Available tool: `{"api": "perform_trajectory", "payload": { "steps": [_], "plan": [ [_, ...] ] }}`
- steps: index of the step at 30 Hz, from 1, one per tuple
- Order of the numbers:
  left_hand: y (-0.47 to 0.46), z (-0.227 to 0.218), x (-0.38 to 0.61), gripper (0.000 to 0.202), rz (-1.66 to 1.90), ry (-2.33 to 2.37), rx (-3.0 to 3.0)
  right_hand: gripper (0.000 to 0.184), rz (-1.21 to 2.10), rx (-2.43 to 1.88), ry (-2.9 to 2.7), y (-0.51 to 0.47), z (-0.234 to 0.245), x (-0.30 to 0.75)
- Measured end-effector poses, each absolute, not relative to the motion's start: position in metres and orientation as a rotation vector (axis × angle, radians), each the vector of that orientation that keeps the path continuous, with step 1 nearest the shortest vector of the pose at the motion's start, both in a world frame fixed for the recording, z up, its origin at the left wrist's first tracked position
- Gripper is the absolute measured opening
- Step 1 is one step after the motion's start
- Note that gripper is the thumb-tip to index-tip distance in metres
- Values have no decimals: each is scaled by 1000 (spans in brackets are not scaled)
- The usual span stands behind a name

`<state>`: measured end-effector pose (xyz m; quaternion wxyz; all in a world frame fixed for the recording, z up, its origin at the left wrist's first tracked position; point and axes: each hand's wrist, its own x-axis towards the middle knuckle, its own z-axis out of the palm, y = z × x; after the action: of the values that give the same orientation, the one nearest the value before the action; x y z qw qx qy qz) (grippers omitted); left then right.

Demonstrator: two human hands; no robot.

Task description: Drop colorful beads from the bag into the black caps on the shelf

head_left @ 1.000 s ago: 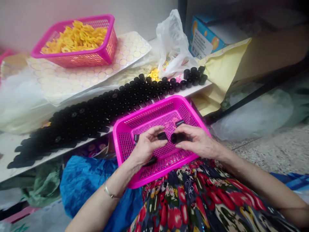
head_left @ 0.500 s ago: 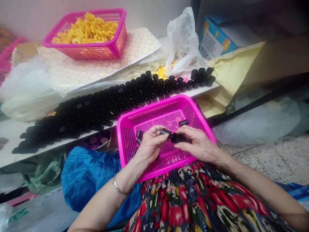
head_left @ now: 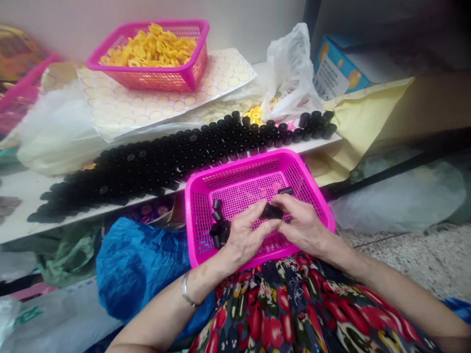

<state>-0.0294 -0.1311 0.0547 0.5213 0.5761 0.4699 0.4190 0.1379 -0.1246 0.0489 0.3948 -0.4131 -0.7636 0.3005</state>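
Note:
Both hands meet above a pink mesh basket point(head_left: 235, 166) that rests at my lap. Between the fingertips of my left hand point(head_left: 246, 233) and my right hand point(head_left: 303, 220) is a short black cylinder point(head_left: 272, 212), gripped from both sides. Whether it is one piece or two pressed together is hidden by the fingers. Several loose black cylinders point(head_left: 218, 215) lie at the basket's left side, partly behind my left hand. Another black cylinder point(head_left: 285, 190) lies near the right side, just beyond my right fingers.
A white shelf point(head_left: 22, 196) ahead carries dense rows of black cylinders point(head_left: 169, 157). Behind them stand a pink basket of yellow ring-shaped pieces point(head_left: 158, 46), a white plastic bag point(head_left: 290, 68) and a blue box point(head_left: 338, 68). A blue plastic bag point(head_left: 136, 264) bulges at my left.
My hands have come together; the separate black pieces they held apart now appear as one dark piece between them. The camera view has shifted slightly.

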Motion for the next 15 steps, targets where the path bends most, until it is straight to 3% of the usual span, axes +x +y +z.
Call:
{"api": "perform_trajectory", "payload": {
  "steps": [7,12,15],
  "plan": [
    [-135,71,-63,28,1219,1359,1134,55,675,-978,-2093,-124,33,127],
    [-126,70,-203,46,1889,1854,764,44,720,-1074,-2084,-107,-3,135],
    [-125,60,-298,52,2010,2264,499,41,795,-1144,-1985,-106,-30,143]
  ]
}}
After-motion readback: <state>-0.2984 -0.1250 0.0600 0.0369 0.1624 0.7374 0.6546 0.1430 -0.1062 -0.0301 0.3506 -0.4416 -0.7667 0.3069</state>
